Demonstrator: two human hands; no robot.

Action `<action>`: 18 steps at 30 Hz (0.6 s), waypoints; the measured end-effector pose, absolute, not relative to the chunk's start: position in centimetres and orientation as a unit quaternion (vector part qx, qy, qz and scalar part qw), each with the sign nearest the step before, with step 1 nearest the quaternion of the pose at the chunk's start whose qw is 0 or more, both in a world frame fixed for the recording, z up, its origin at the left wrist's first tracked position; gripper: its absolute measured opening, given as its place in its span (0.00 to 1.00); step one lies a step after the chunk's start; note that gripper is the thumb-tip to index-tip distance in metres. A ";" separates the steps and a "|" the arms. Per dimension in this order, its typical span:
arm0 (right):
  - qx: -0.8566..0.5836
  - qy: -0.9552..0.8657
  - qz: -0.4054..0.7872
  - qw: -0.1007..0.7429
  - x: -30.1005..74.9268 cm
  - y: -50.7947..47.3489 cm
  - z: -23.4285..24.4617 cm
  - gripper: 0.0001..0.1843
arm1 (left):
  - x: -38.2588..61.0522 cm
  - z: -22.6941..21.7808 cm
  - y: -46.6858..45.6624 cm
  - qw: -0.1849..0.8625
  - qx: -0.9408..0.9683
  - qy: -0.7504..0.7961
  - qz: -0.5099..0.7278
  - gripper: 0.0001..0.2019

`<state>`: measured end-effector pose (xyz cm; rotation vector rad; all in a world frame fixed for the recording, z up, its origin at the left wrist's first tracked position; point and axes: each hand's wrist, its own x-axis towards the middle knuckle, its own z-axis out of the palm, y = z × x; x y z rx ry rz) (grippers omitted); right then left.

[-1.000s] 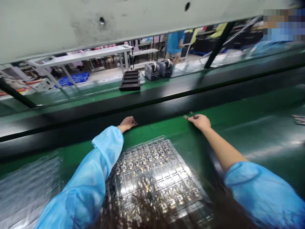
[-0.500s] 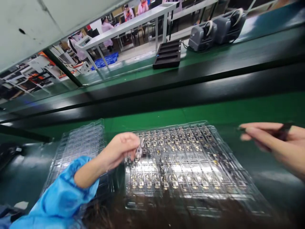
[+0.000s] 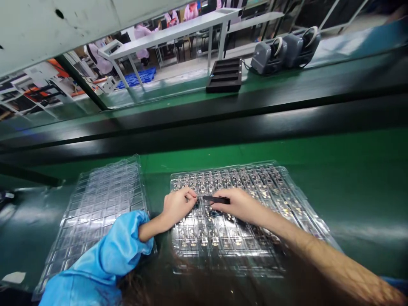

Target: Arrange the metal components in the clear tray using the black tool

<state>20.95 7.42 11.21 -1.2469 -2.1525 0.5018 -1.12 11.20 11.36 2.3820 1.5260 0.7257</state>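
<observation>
Both hands moved onto the filled blister tray, frame centre; right hand pinches black tweezers, left hand pinches a small part. Placement step; next needs precise seating.

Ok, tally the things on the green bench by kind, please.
Clear plastic blister trays: 2
Black slotted tray: 1
Grey tape dispensers: 2
Black tweezers, in the right hand: 1
Total: 6
</observation>
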 end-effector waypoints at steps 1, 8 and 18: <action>-0.480 -0.814 0.177 0.277 20.5 7.9 11.3 0.10 | -1.3 11.1 11.0 0.075 0.824 0.503 0.250 0.09; -0.508 -0.835 0.031 0.208 18.3 9.9 10.9 0.10 | -2.7 9.6 10.9 -0.109 0.885 0.346 0.292 0.06; -0.484 -0.795 0.142 0.338 19.5 9.4 9.0 0.14 | -4.1 9.5 9.5 -0.206 0.937 0.098 0.265 0.14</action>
